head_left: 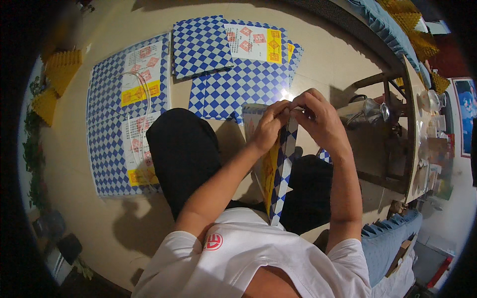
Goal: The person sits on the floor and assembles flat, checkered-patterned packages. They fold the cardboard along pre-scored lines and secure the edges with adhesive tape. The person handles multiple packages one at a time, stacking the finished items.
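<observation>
Both hands pinch the top edge of a blue-and-white checkered paper bag [279, 169] at frame centre: left hand [268, 126] and right hand [318, 119] nearly touching, fingertips closed on the fold. It hangs over the lap. A crooked pinch could crease it off-line. More flat checkered sheets [126, 109] lie at the upper left.

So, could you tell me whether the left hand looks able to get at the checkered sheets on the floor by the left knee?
Probably yes. The left hand is busy pinching the folded sheet, but nothing lies between it and the floor sheets except the left knee.
</observation>
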`<action>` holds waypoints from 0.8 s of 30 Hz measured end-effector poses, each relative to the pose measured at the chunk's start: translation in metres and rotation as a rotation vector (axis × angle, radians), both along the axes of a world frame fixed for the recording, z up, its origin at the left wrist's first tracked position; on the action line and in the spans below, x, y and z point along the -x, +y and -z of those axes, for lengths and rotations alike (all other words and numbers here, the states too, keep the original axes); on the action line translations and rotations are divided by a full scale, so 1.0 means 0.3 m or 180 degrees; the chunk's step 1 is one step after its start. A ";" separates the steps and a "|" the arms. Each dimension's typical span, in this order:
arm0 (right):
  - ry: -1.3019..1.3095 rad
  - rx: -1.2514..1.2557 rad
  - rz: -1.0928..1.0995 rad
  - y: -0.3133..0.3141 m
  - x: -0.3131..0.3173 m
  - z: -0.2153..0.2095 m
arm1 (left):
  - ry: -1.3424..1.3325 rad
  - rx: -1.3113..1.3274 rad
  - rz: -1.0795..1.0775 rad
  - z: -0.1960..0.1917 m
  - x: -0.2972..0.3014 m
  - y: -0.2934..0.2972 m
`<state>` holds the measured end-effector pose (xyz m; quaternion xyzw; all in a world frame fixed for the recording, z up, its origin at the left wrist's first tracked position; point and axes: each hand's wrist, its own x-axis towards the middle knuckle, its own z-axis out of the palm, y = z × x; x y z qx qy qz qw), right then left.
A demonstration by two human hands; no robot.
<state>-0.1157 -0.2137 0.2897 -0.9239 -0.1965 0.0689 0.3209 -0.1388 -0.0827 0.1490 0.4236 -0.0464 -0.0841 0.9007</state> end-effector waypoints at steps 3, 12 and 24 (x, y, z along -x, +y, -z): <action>-0.0129 0.0155 -0.0043 -0.002 0.009 -0.002 | 0.0061 -0.0117 0.0253 -0.002 -0.012 0.005; -0.0193 0.0336 -0.0092 0.002 0.014 -0.031 | -0.0241 -0.0627 0.0239 -0.006 -0.010 0.000; 0.0257 -0.0808 0.0191 -0.051 -0.010 0.061 | -0.0832 -0.1327 -0.0301 0.002 0.000 -0.022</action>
